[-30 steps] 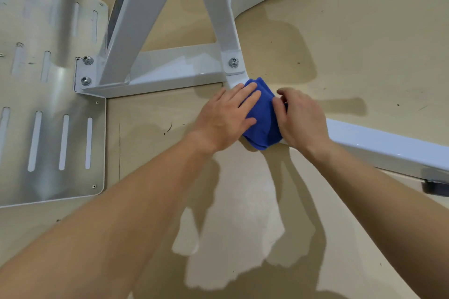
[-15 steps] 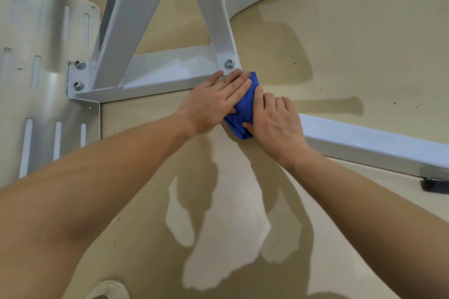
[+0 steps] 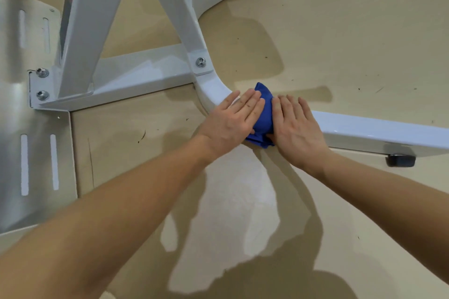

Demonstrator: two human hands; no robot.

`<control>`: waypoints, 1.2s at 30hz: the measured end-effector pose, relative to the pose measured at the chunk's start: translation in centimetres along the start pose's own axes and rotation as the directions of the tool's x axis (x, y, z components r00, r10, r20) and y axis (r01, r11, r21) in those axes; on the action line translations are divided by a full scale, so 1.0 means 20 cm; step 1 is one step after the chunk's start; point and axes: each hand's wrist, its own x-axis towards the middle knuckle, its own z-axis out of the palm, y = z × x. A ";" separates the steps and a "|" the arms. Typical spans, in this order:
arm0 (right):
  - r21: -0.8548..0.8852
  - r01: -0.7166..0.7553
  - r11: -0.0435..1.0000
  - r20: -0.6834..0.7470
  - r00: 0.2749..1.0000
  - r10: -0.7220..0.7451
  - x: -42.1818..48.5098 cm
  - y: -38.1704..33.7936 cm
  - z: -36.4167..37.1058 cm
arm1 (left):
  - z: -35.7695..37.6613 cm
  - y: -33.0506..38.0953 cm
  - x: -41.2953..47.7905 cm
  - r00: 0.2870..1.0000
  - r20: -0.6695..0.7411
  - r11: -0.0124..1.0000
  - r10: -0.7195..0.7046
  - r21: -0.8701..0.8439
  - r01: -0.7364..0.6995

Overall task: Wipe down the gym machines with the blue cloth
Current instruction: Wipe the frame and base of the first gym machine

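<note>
Both hands and the blue cloth (image 3: 263,110) have slid away from the bolt (image 3: 200,62), down the bend of the white frame tube (image 3: 213,91) toward its straight leg. The cloth is a bunched, deep-blue wad draped over the tube, showing between the two hands. The left hand (image 3: 232,120) lies flat on the wad's left side, fingers (image 3: 250,104) straight and together. The right hand (image 3: 297,127) presses its right side, fingers straight and slightly spread. A slotted metal plate (image 3: 36,153) lies on the beige floor (image 3: 340,31) at left.
</note>
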 end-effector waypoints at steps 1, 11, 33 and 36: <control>0.006 -0.001 1.000 0.001 1.000 0.001 0.04 -0.05 -0.02 | 0.01 -0.07 -0.03 1.000 0.019 1.000 0.014 0.001 -0.014; 0.081 0.059 0.995 -0.042 0.998 -0.055 0.22 -0.29 -0.11 | -0.02 -0.32 -0.08 0.963 0.264 0.998 -0.045 0.055 0.031; -0.058 0.056 0.997 0.077 0.996 -0.051 -0.31 0.62 0.11 | -0.07 0.65 0.47 0.963 0.229 0.986 -0.140 -0.052 0.156; -0.070 0.022 0.997 0.127 0.992 -0.013 -0.34 0.64 0.12 | -0.08 0.65 0.48 0.966 0.233 0.992 -0.109 -0.042 0.122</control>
